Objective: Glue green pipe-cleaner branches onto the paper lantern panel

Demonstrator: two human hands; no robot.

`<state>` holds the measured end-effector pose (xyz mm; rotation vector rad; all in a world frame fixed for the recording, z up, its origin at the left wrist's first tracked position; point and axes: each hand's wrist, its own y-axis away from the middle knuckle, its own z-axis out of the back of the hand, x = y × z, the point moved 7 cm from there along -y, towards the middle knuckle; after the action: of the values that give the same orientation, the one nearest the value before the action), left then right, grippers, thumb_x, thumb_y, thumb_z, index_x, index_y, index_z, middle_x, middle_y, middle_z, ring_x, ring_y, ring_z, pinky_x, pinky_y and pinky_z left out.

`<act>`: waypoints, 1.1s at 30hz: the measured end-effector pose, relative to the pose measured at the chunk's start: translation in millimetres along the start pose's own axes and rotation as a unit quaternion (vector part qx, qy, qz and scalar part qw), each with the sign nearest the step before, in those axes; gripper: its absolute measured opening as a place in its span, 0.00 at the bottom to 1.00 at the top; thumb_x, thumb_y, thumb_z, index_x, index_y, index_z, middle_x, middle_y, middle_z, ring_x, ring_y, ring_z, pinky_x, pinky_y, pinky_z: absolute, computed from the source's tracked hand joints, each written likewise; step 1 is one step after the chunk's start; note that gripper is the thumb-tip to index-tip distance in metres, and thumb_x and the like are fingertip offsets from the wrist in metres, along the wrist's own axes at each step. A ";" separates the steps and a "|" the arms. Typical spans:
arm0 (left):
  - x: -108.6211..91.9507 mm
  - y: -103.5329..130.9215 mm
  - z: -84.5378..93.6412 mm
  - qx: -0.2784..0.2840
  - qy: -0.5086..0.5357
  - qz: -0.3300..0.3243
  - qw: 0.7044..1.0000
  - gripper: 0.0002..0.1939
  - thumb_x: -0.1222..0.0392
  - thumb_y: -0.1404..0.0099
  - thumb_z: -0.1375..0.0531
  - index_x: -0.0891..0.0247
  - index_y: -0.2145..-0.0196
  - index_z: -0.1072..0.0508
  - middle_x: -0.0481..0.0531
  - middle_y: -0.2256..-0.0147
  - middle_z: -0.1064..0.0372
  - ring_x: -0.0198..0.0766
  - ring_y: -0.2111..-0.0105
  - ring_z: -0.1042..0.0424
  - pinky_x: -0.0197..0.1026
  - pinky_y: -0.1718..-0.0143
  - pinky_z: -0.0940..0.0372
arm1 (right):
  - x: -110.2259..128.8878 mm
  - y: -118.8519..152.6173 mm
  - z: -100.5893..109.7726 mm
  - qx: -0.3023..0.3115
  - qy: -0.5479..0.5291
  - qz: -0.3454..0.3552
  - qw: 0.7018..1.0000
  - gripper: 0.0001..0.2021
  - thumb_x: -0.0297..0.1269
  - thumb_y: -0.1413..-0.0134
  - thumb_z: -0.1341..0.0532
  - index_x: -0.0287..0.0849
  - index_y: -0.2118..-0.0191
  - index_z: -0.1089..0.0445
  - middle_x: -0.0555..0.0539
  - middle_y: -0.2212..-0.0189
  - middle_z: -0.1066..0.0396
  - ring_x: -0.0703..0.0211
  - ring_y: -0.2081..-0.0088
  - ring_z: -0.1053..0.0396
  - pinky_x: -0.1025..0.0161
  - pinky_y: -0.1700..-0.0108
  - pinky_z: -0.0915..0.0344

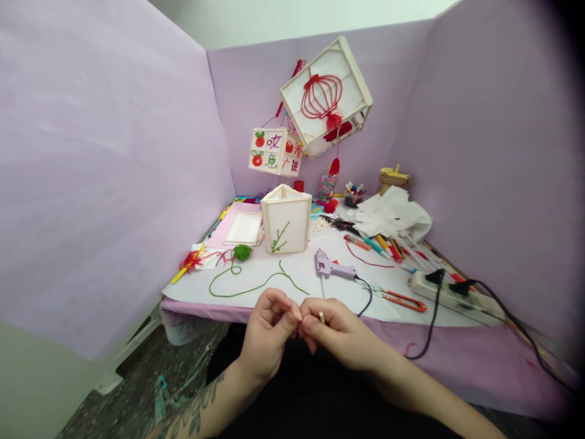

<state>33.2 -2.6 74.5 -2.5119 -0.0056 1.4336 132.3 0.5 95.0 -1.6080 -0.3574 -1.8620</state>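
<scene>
Lilac-walled table (292, 277); both hands pinch small white stick (322, 316) between touching fingertips: left hand (267, 338), right hand (340, 334).

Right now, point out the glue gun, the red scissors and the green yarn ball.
glue gun (329, 266), head view, purple body.
red scissors (404, 299), head view, handle loop.
green yarn ball (242, 251), head view, ball's middle.

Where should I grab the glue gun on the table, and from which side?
Grip the glue gun by its handle, the part jutting toward the near edge, coming from the near side. It lies flat, and its cord trails off to the right.
</scene>
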 end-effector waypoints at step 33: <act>18.1 -140.3 68.3 0.151 -0.700 -0.047 0.696 0.09 0.69 0.43 0.40 0.59 0.66 0.24 0.53 0.60 0.30 0.44 0.60 0.30 0.42 0.57 0.37 | -57.4 15.9 104.1 -0.250 0.359 0.000 0.899 0.07 0.38 0.42 0.45 0.44 0.70 0.35 0.46 0.68 0.31 0.52 0.62 0.34 0.57 0.58 0.39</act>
<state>1.3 150.2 56.3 -0.6481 -0.1512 2.5759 225.9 66.3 59.1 -1.0621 0.4788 -2.5118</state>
